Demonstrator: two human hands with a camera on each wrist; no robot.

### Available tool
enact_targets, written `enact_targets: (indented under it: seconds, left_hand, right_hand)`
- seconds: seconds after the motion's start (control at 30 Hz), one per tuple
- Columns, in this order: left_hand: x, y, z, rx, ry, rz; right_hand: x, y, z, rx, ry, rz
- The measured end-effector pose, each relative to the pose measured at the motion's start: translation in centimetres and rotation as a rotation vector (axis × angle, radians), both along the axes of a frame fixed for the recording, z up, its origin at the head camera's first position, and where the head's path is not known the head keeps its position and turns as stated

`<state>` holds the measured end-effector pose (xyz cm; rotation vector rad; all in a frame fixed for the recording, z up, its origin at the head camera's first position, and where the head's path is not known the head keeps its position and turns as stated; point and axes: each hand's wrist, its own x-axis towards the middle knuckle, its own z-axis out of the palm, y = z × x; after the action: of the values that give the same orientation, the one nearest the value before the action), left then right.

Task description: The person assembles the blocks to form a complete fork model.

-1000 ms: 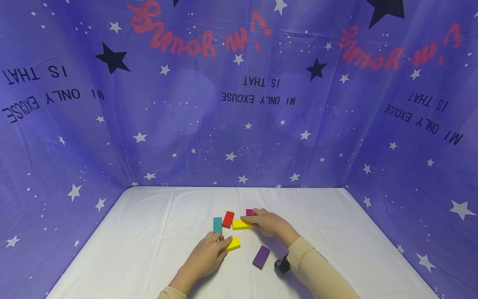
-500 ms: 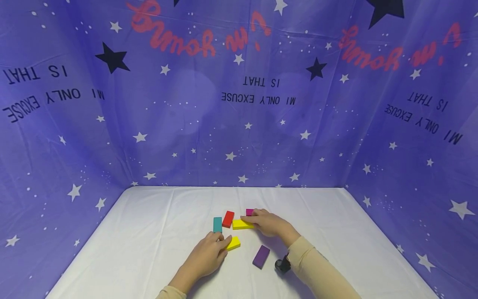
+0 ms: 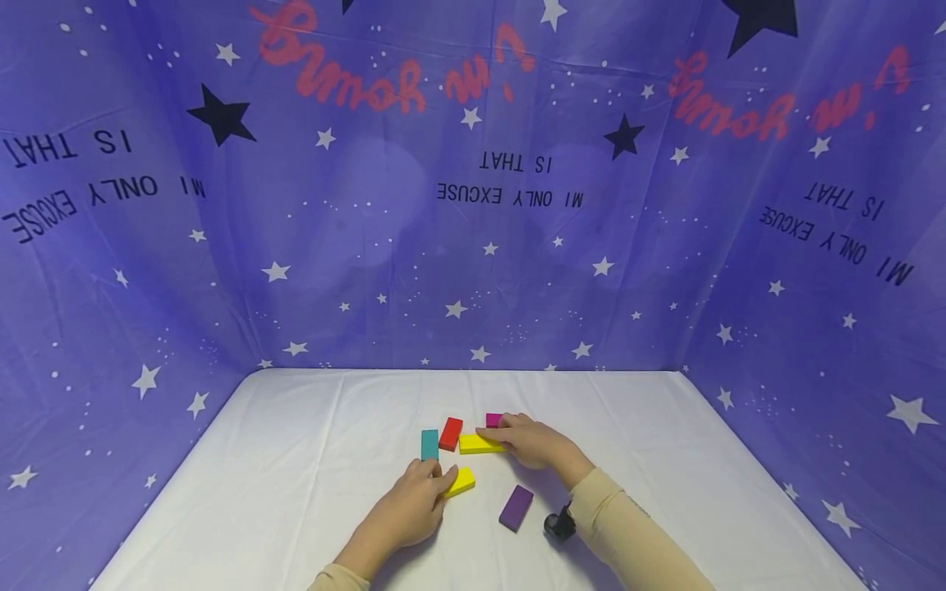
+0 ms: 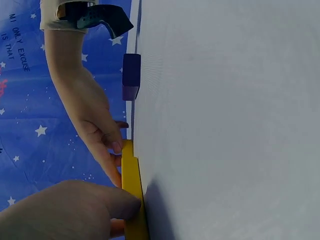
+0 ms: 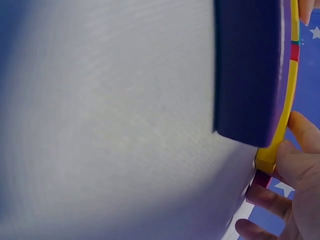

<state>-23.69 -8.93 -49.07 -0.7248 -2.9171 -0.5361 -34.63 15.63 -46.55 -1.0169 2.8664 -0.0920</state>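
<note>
My left hand [image 3: 438, 479] lies on the white tablecloth [image 3: 296, 460] and pinches the left end of the near yellow block [image 3: 463, 483]; its thumb presses that block's [image 4: 133, 195] side in the left wrist view. My right hand [image 3: 497, 435] grips the right end of the far yellow block [image 3: 475, 444], with fingers [image 5: 296, 159] curled round its end [image 5: 270, 155]. A magenta block [image 3: 492, 419] lies just beyond those fingers. A purple block [image 3: 516, 507] rests flat near my right wrist and fills the right wrist view [image 5: 247, 70].
A teal block [image 3: 429, 444] and a red block [image 3: 451, 433] lie side by side left of the far yellow one. A black wrist camera [image 3: 559, 524] sits under my right forearm. Purple star-printed cloth [image 3: 473, 246] walls the table at the back and both sides.
</note>
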Motion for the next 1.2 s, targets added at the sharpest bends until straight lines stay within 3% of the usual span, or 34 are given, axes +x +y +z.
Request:
enact_targets:
  seconds: [0.33,0.73,1.0,1.2]
  left_hand:
    - [0.3,0.4,0.5,-0.039,-0.004,0.018]
    - [0.7,1.1,1.9,-0.116,-0.042,0.068]
    - [0.8,1.3,2.0,-0.131,-0.041,0.073]
    - [0.7,1.3,1.8,-0.137,-0.081,0.084]
  right_hand:
    - [0.0,0.1,-0.1,0.003,0.011,0.007]
    - [0.1,0.1,-0.1,0.003,0.026,0.009]
    - [0.2,0.1,0.1,0.003,0.041,0.020]
    - [0.2,0.1,0.2,0.002,0.028,0.015]
